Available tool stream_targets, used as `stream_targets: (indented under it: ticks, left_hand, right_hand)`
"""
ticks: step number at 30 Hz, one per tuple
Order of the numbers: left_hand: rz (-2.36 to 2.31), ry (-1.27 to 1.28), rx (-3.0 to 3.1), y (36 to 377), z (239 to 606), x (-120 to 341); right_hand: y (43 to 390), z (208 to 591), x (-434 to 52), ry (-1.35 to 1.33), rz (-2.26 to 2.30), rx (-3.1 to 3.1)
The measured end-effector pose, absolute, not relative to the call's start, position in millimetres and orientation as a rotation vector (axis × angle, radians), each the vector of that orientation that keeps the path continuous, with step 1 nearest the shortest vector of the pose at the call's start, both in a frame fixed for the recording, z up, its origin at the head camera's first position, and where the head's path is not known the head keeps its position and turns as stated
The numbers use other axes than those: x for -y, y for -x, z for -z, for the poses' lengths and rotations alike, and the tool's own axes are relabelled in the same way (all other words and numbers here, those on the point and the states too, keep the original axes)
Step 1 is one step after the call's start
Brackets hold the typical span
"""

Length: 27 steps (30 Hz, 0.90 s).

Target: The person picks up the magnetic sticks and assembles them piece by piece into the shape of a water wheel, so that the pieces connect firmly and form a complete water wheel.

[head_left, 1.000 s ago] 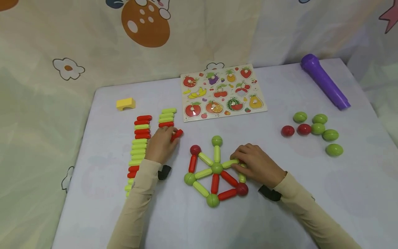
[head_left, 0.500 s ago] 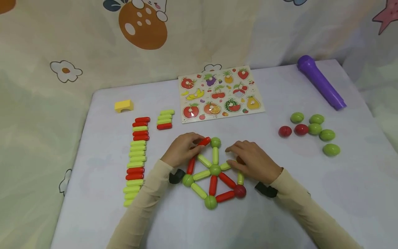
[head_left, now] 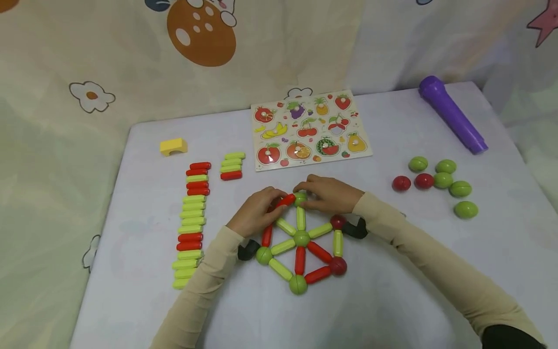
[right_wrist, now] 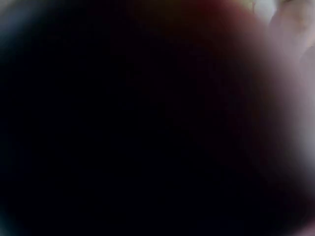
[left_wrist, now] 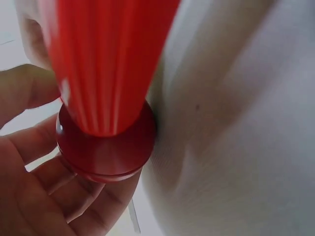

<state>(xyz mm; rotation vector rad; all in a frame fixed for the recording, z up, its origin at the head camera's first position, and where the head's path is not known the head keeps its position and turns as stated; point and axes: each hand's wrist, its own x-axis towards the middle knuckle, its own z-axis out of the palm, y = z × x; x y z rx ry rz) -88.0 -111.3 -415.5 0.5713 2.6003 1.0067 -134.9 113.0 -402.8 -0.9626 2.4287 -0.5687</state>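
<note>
On the table a wheel-like frame of toy rods and balls lies round a central green ball [head_left: 302, 238]. My left hand [head_left: 258, 212] pinches a short red rod [head_left: 286, 199] at the frame's upper left. The rod's far end meets the top green ball [head_left: 300, 198], which my right hand [head_left: 332, 194] holds between thumb and fingers. In the left wrist view a red ball [left_wrist: 108, 152] sits by the fingers of my left hand [left_wrist: 29, 182], with another red rod [left_wrist: 108, 64] against it; the head view hides this ball. The right wrist view is nearly all dark.
Red and green rods [head_left: 193, 214] line up in a column at left, beside a shorter stack [head_left: 231, 168]. Behind are a yellow block [head_left: 173, 146] and fruit puzzle board [head_left: 311, 131]. Loose balls [head_left: 443, 180] and a purple toy microphone [head_left: 453, 115] lie at right.
My left hand has brought the red rod from the short stack to the frame. My right hand has left the red ball at the frame's right and moved up to the top green ball.
</note>
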Motion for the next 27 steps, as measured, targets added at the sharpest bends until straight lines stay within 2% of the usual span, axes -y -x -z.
stream_targets:
  ticks: [11,27]
  left_hand:
    - [-0.81,-0.671,-2.706,83.8,420.5,109.8]
    - [-0.773,-0.712,-2.731,81.1,421.8,110.0]
  right_hand:
    - [131.3,414.2,-129.6,0.849,0.695,-2.455]
    - [126.8,417.0,-122.3,0.943,0.82,-2.407]
